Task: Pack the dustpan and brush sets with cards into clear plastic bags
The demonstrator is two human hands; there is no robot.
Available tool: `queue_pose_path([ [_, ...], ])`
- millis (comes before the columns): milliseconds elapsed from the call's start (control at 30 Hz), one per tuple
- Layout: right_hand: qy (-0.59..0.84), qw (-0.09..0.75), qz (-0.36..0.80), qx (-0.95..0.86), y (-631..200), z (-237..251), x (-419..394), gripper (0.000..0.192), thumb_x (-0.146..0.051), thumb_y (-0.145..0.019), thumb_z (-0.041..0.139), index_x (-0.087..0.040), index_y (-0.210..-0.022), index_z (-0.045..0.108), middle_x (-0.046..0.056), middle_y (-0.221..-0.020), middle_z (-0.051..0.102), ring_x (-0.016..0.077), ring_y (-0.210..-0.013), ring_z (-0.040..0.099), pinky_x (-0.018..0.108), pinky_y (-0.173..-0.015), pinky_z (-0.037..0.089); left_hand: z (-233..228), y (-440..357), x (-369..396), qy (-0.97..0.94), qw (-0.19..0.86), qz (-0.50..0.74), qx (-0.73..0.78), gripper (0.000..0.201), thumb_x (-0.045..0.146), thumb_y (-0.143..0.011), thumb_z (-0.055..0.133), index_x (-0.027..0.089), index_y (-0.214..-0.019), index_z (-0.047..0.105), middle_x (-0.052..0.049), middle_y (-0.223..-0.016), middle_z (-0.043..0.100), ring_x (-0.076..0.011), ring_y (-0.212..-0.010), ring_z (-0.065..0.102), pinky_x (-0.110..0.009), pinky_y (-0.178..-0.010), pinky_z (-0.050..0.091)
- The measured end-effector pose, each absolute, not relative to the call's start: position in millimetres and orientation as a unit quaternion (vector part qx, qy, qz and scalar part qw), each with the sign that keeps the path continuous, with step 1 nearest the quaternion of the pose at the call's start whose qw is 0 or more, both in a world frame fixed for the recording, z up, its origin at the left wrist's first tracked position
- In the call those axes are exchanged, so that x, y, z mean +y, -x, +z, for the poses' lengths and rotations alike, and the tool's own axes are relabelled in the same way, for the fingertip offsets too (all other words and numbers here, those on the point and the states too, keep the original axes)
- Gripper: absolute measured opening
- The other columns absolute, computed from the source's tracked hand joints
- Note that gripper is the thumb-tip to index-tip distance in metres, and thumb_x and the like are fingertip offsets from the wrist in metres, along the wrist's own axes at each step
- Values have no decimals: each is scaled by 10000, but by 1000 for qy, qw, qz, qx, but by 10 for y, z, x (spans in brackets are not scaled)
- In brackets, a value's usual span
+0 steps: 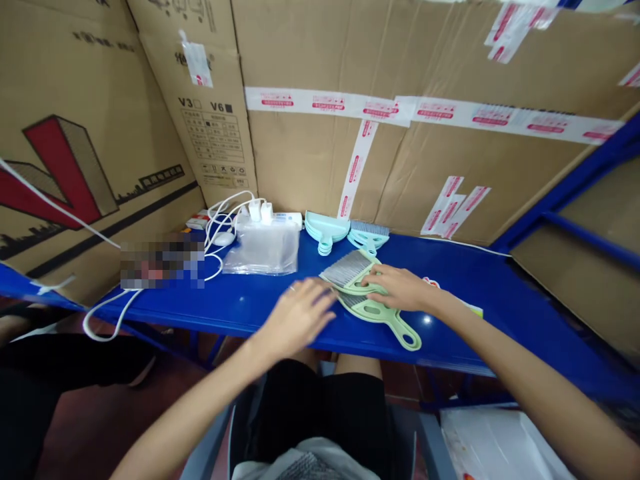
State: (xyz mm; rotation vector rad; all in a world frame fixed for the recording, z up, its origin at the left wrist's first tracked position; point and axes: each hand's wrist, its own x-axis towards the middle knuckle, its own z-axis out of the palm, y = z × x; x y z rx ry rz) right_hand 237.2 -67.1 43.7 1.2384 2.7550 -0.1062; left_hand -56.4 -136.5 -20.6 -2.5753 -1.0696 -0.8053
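Observation:
A pale green hand brush (349, 269) with grey bristles lies on the blue table in front of me. Partly under it is a second pale green brush (406, 335), its handle with a hole in the end pointing toward the lower right. My right hand (403, 288) is closed on the upper brush, its fingers curled at the green body and covering part of it. My left hand (303, 313) is beside the left edge of the brushes, palm down with its fingers apart and stretched out. Its fingertips are at the bristle edge; whether they touch it I cannot tell.
Behind the brushes sit a light blue dustpan (327, 229) and a light blue brush (369, 235). Clear plastic bags (263, 250) lie left of them, near a white power strip (287, 219) with plugs and cables. Cardboard walls (320, 160) enclose the blue table (200, 310).

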Motion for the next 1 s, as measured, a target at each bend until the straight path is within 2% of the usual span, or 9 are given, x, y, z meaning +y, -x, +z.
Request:
queue_pose_path([
  [100,-384,21,-56,921,-2331,586,-729,238,-348,-1027,559,-240,-1128,745,115,-1163,700,276,-1037,684,388,-834,529,-338,58,-1675,906,150,-287,-272,301,225,-1066,488,168,-1287,683,-129,-1346,709,-281,-1252,619,-415,-986,513],
  [200,-349,-53,-137,926,-2429,914,-829,322,-467,-1051,536,-222,-1106,739,87,-1084,718,227,-923,662,353,-826,497,-396,-244,-1788,903,178,-313,-233,321,214,-1060,478,155,-1307,674,-119,-1371,688,-265,-1263,596,-371,-966,497],
  [300,-371,-170,-164,898,-2504,1219,-784,419,-587,-1016,568,-209,-1070,740,57,-970,712,186,-782,588,310,-717,435,-369,-485,-1817,912,141,-294,-249,424,378,-1069,508,157,-1418,602,-133,-1383,650,-279,-1272,575,-387,-1016,479],
  [400,-425,-253,-128,860,-2325,1304,-490,405,-586,-990,591,-208,-1011,735,41,-920,710,181,-751,567,304,-685,388,-397,-712,-1818,905,112,-295,-284,490,510,-1043,554,160,-1383,602,-120,-1232,661,-280,-1157,602,-407,-985,487],
  [533,-511,-204,-86,830,-1726,1136,80,235,-440,-979,647,-228,-984,747,33,-880,735,213,-853,649,305,-729,403,-528,-805,-1828,865,152,-352,-324,339,420,-1024,612,170,-1251,641,-72,-1046,657,-261,-1028,616,-407,-920,494],
  [667,-565,-143,-76,809,-1231,890,520,236,-414,-984,687,-194,-1037,753,74,-973,752,266,-992,692,362,-807,499,-558,-579,-1932,835,177,-377,-361,230,256,-945,655,173,-1159,647,-60,-940,638,-247,-897,603,-393,-824,512],
  [767,-578,-122,-91,802,-1051,717,695,317,-416,-1018,678,-172,-1219,701,96,-1215,714,247,-1071,696,431,-909,588,-514,-374,-2046,823,163,-363,-405,252,162,-849,676,197,-1095,632,-80,-992,643,-261,-947,612,-385,-823,543],
  [833,-588,-116,-100,794,-986,621,752,370,-409,-1025,678,-189,-1321,656,105,-1328,668,243,-1119,688,458,-950,604,-467,-301,-2101,825,127,-353,-424,265,185,-819,697,210,-1071,617,-102,-1081,650,-287,-1050,614,-388,-836,570],
  [1000,-595,-165,-81,783,-918,575,755,364,-416,-1021,680,-179,-1297,664,102,-1286,684,246,-1103,692,459,-940,599,-308,-348,-2068,859,35,-303,-411,361,335,-882,714,214,-1192,576,-120,-1292,642,-332,-1244,566,-441,-885,619],
])
